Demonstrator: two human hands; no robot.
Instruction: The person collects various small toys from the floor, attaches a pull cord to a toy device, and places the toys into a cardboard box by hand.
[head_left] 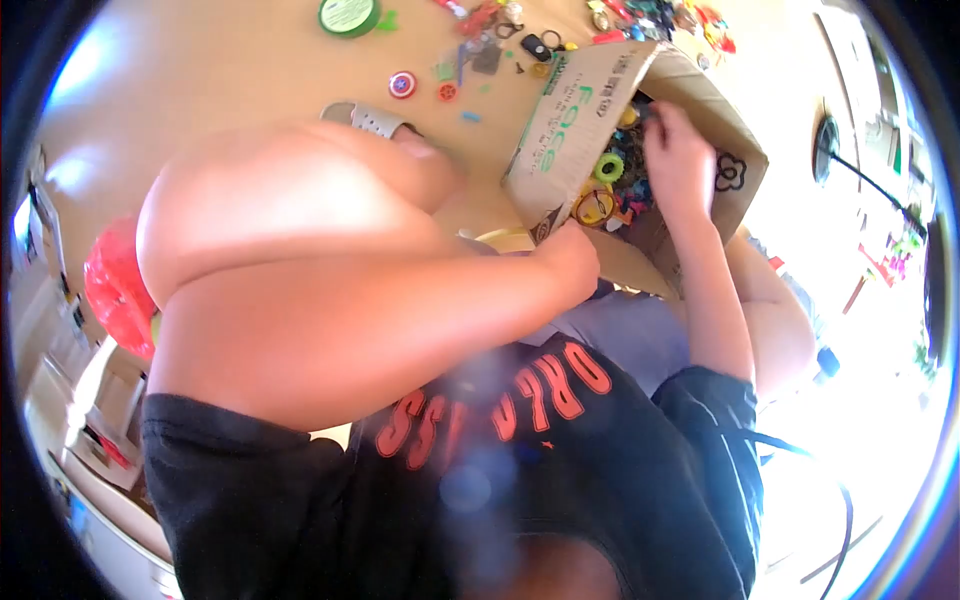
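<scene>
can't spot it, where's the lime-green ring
Head view, right of centre: the lime-green ring lies inside the cardboard box, just above the round yellow piece, left of the right hand.

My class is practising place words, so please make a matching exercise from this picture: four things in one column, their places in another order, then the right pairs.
Things
1. Right hand
2. Yellow-green ring
3. Shield-patterned disc
4. Left hand

Places
A. Outside the box, on the tan surface
B. At the box's near edge
C. Reaching into the box
D. Lying among the small things inside the box

Pairs: 1-C, 2-D, 3-A, 4-B
</scene>
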